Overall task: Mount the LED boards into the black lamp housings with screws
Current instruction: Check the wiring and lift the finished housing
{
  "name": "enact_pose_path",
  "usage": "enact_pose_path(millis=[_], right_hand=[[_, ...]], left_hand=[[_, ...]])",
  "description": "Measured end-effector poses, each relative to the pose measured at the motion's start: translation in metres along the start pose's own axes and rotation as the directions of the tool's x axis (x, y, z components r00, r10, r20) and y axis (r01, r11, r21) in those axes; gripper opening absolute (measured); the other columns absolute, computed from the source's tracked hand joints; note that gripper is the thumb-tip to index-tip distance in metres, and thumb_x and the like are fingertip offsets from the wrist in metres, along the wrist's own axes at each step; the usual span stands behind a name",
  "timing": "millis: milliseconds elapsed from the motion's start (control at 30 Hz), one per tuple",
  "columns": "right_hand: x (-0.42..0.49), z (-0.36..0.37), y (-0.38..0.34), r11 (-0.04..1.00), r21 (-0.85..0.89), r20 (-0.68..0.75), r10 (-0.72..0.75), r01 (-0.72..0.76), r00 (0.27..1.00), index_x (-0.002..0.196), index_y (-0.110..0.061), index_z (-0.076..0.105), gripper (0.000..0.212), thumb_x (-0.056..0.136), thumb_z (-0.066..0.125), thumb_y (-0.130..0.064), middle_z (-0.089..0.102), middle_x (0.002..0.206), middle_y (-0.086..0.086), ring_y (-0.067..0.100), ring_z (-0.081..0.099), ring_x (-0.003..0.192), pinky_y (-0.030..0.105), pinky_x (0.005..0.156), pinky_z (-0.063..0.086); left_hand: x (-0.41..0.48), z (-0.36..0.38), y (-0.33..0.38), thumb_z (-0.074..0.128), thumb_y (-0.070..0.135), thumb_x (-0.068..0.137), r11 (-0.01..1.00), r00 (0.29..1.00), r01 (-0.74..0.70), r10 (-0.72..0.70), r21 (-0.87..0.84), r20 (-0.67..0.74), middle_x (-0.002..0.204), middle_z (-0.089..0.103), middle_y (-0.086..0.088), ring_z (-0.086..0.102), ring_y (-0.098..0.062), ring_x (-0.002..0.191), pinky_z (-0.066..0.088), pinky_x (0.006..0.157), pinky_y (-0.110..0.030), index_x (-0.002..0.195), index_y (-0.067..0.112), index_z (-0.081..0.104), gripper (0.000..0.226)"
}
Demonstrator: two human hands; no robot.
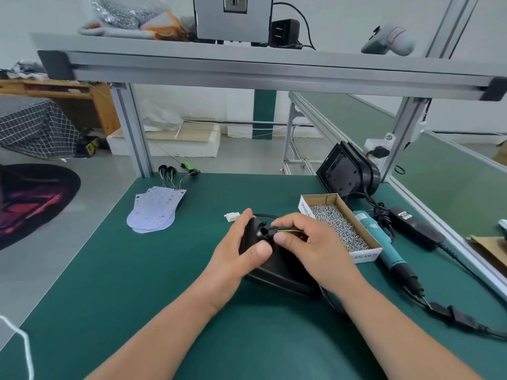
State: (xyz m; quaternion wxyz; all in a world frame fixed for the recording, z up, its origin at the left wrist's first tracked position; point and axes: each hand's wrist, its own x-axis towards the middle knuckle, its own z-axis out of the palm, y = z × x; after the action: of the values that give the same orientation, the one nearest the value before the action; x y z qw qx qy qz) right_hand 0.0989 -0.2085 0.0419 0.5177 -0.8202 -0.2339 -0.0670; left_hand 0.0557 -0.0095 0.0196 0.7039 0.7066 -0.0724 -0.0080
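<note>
A black lamp housing (279, 272) lies on the green mat in front of me. My left hand (238, 250) grips its upper end, thumb pressed on top. My right hand (307, 242) pinches a black grommet with yellow and dark wires (285, 230) at the housing's round hole. A white connector (232, 216) on a black lead lies just behind my left hand. A fanned stack of pale LED boards (153, 211) with coloured wires sits at the left back. A cardboard box of silver screws (340, 224) stands right of my hands.
A teal electric screwdriver (384, 242) lies beside the screw box, its cable trailing to the near right. More black housings (348, 171) lean at the back right by an aluminium post. A black power adapter (417, 226) lies farther right. A shelf beam spans overhead.
</note>
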Motion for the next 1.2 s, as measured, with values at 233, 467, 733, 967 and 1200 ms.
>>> enact_pose_path(millis=[233, 467, 733, 967, 1200], right_hand=[[-0.004, 0.001, -0.001, 0.998, 0.055, -0.057, 0.011, -0.008, 0.998, 0.109, -0.03, 0.077, 0.013, 0.1, 0.073, -0.023, 0.077, 0.105, -0.019, 0.006, 0.071, 0.103, 0.017, 0.088, 0.051], [-0.004, -0.007, -0.004, 0.999, 0.042, 0.052, -0.013, 0.011, 0.999, 0.124, -0.034, 0.075, 0.026, 0.103, 0.07, -0.02, 0.074, 0.119, -0.019, 0.004, 0.067, 0.117, 0.015, 0.096, 0.048], [-0.002, -0.007, -0.009, 0.977, 0.214, 0.028, 0.018, -0.023, 0.999, 0.116, -0.032, 0.077, 0.021, 0.098, 0.067, -0.032, 0.078, 0.112, -0.01, 0.008, 0.073, 0.106, 0.021, 0.092, 0.054], [-0.003, 0.008, -0.012, 0.925, 0.377, -0.058, 0.079, -0.052, 0.995, 0.109, -0.031, 0.081, 0.018, 0.096, 0.069, -0.026, 0.076, 0.082, -0.002, 0.011, 0.065, 0.07, 0.023, 0.066, 0.053], [0.001, 0.002, -0.013, 0.945, 0.327, -0.072, 0.056, -0.03, 0.996, 0.111, -0.034, 0.082, 0.022, 0.093, 0.069, -0.029, 0.075, 0.077, 0.003, 0.017, 0.066, 0.065, 0.032, 0.072, 0.057]], left_hand=[[-0.001, -0.019, 0.002, 0.094, 0.047, 0.065, 0.981, 0.955, 0.035, -0.088, 0.189, 0.283, 0.158, 0.011, 0.044, 0.036, 0.028, 0.135, 0.039, 0.101, -0.002, 0.161, 0.054, -0.018, 0.148], [-0.006, -0.013, 0.01, 0.086, 0.033, 0.07, 0.949, 0.976, -0.016, -0.054, 0.315, 0.212, 0.146, 0.051, 0.025, 0.065, 0.002, 0.113, 0.051, 0.088, -0.014, 0.162, 0.057, -0.013, 0.137], [-0.005, -0.004, 0.005, 0.084, 0.032, 0.065, 0.995, 0.993, -0.07, 0.063, 0.066, 0.095, 0.135, 0.058, 0.041, 0.061, 0.004, 0.126, 0.051, 0.095, -0.013, 0.162, 0.055, 0.015, 0.121], [-0.004, 0.007, 0.004, 0.078, 0.05, 0.073, 0.986, 1.0, 0.006, -0.002, -0.165, 0.024, 0.143, 0.065, 0.021, 0.055, 0.002, 0.137, 0.048, 0.108, -0.019, 0.157, 0.049, 0.017, 0.104], [-0.007, 0.015, 0.011, 0.074, 0.048, 0.075, 0.982, 0.998, 0.008, 0.004, -0.188, 0.065, 0.141, 0.069, -0.004, 0.055, -0.028, 0.143, 0.031, 0.127, -0.056, 0.165, 0.041, 0.007, 0.113]])
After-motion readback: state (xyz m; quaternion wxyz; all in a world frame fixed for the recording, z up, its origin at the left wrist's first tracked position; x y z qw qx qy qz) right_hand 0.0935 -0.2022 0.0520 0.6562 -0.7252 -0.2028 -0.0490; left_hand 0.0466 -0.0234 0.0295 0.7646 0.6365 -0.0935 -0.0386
